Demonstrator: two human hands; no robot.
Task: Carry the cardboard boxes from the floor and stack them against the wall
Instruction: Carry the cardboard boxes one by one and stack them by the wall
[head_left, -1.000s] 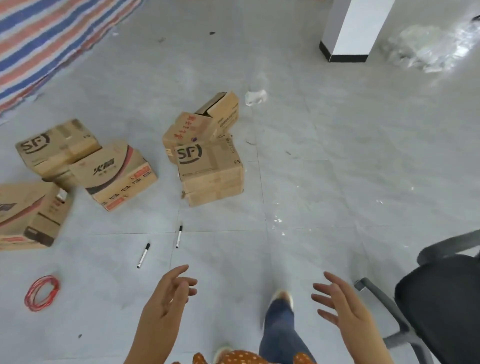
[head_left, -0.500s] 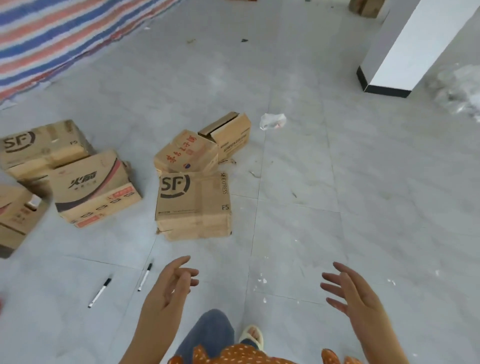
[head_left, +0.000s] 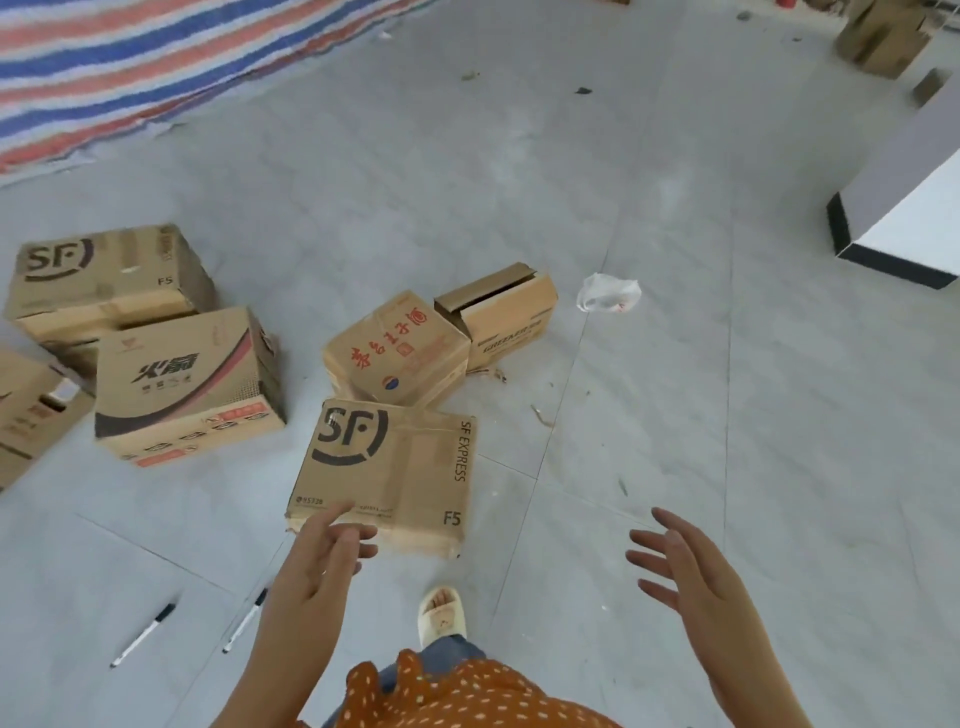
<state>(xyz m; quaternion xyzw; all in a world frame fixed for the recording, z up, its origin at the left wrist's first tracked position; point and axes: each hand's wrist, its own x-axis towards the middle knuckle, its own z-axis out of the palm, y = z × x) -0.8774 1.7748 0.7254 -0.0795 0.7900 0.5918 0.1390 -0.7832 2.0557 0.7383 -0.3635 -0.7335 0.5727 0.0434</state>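
Observation:
Several cardboard boxes lie on the grey tiled floor. Nearest is an SF Express box (head_left: 395, 467) right in front of me. Behind it sit a box with red lettering (head_left: 397, 351) and a small box with an open flap (head_left: 501, 312). To the left are a box with black lettering (head_left: 182, 382), another SF box (head_left: 104, 275) and a partly cut-off box (head_left: 31, 410). My left hand (head_left: 322, 564) hovers over the near edge of the SF Express box, fingers spread, holding nothing. My right hand (head_left: 685, 569) is out to the right, empty, fingers straight.
Two marker pens (head_left: 143, 635) (head_left: 244, 621) lie on the floor at lower left. A crumpled white plastic bag (head_left: 608, 293) lies right of the boxes. A white pillar with a black base (head_left: 898, 218) stands at right, more boxes (head_left: 883, 41) at top right, a striped tarp (head_left: 130, 67) at top left.
I have walked closer to the boxes; the SF Express box is now just under my left hand. Both hands stay empty and spread. The chair and red wire coil have left the view.

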